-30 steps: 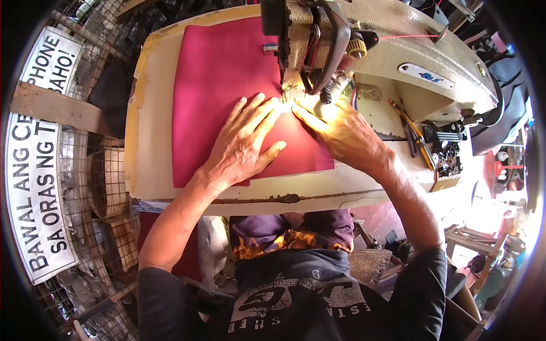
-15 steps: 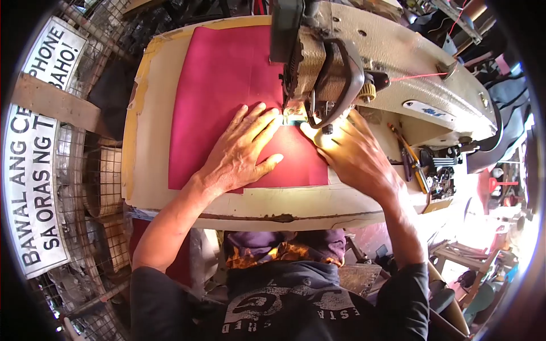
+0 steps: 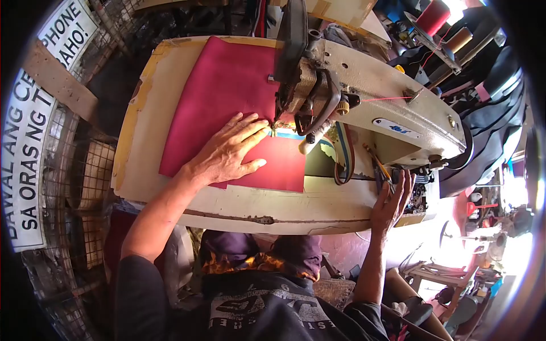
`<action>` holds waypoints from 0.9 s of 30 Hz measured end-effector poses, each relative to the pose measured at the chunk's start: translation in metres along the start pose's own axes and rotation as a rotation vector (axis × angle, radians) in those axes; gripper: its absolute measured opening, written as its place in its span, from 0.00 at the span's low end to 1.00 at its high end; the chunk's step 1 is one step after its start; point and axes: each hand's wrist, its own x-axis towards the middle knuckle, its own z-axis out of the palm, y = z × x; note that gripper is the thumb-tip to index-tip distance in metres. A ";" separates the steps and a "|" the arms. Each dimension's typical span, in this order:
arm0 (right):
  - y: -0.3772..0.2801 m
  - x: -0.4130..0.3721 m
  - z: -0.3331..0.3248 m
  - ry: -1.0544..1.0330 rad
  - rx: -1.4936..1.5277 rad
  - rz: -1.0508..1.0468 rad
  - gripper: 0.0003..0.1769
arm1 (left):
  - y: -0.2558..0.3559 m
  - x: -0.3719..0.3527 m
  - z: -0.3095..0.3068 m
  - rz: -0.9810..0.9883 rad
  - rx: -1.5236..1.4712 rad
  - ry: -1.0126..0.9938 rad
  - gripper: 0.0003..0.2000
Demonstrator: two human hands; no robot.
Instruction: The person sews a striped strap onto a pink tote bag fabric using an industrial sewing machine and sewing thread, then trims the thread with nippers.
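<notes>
My left hand (image 3: pixel 224 153) lies flat on a dark red sheet of material (image 3: pixel 219 96), fingertips close to the needle area of a sewing machine (image 3: pixel 364 85). Its fingers are stretched out. A narrow blue strip (image 3: pixel 291 135) shows on the sheet by the presser foot, lit by a lamp. To the right, a striped band (image 3: pixel 343 156) curves down under the machine arm. My right hand (image 3: pixel 392 200) is at the right side of the table, fingers extended, beside a tool with an orange handle (image 3: pixel 382 168). I see nothing held in it.
The pale sewing table (image 3: pixel 142 131) has a worn front edge. Red thread runs along the machine; a red spool (image 3: pixel 432 18) stands on a rack behind. A wire mesh with a white sign (image 3: pixel 40 165) is at the left. Dark sheets (image 3: pixel 489 131) hang at the right.
My right hand has left the needle area and moved right to the tools, uncovering the striped band. My left hand stays flat on the red sheet. The view has shifted.
</notes>
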 end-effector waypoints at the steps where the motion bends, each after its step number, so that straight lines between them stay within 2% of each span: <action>1: -0.002 -0.001 -0.001 0.001 0.003 0.005 0.28 | -0.001 0.000 0.001 0.013 0.014 0.013 0.33; 8: 0.003 -0.006 0.002 0.051 0.101 0.073 0.28 | -0.003 0.000 0.003 0.004 0.001 0.030 0.34; 11: 0.002 -0.004 -0.001 0.037 0.034 0.039 0.28 | 0.000 0.000 0.005 -0.002 0.033 0.016 0.34; 27: -0.003 -0.004 0.000 0.069 0.059 0.117 0.27 | 0.003 0.003 0.007 -0.042 -0.008 0.029 0.33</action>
